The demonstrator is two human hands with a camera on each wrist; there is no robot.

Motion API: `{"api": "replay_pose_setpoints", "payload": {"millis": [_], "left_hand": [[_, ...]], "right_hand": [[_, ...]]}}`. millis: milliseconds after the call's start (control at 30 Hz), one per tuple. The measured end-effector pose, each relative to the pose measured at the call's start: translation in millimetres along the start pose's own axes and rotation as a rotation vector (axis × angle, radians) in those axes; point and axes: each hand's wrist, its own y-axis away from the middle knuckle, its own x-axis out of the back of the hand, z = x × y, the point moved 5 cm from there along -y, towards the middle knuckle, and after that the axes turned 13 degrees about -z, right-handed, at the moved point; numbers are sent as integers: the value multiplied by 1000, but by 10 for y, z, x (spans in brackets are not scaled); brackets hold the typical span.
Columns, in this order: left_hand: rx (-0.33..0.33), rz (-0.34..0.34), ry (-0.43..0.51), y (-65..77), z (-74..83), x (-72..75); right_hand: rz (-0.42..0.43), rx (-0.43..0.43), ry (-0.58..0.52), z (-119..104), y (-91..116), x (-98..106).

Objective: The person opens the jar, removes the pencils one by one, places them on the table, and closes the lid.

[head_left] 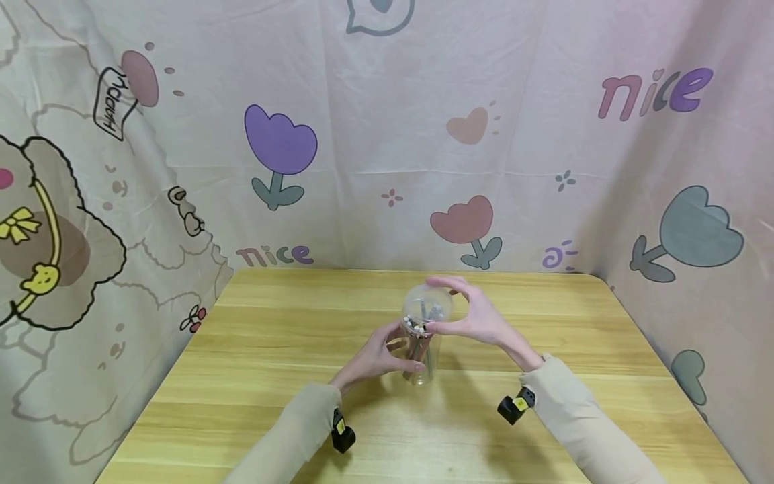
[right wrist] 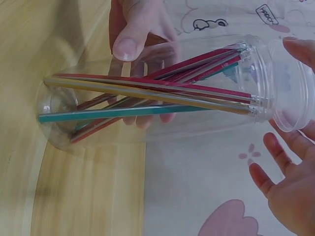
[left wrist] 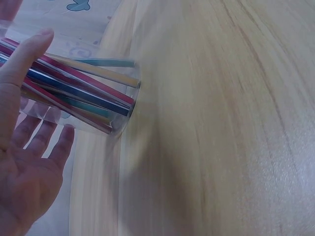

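Note:
A clear plastic jar (head_left: 423, 378) stands on the wooden table, and several pencils (right wrist: 157, 88) in red, yellow, teal and dark blue lean inside it. My left hand (head_left: 376, 356) grips the jar's side, thumb on the near side and fingers behind. In the left wrist view the pencils (left wrist: 83, 83) reach down to the jar's base. My right hand (head_left: 478, 317) holds a clear round lid (head_left: 426, 301) by its edge, thumb and fingers on opposite sides. The lid (right wrist: 291, 101) is tilted right at the jar's mouth, over the pencil tops.
The light wooden table (head_left: 290, 316) runs back to a patterned cloth (head_left: 375, 134), which also hangs along the left and right sides. A black wrist camera (head_left: 342, 431) sits on my left sleeve and another black camera (head_left: 516, 405) on my right.

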Motion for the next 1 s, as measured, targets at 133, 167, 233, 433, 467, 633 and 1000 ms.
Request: {"api": "replay_pose_setpoints", "payload": {"millis": [133,167,233,433,467,633,1000], "left_hand": [[29,20,24,23,-15,18],[32,25,27,31,-15,24],[36,33,31,47,-12,34],[27,24,13,59,-14,47],[26,23,13,61,-16,48],[28,30,9,79,-25,56],[28,32,9,113,-57,59]], "right_hand": [[-6,-2,-10,-7,41,30],[-9,1,-19,-9,53,37],[-19,17,-35,-13,74,50],[-54,56,-88,33,157,55],[-59,53,-101,47,177,51],[-71,67,-175,88,278,26],[-85,170,-385,278,466,-113]]}}
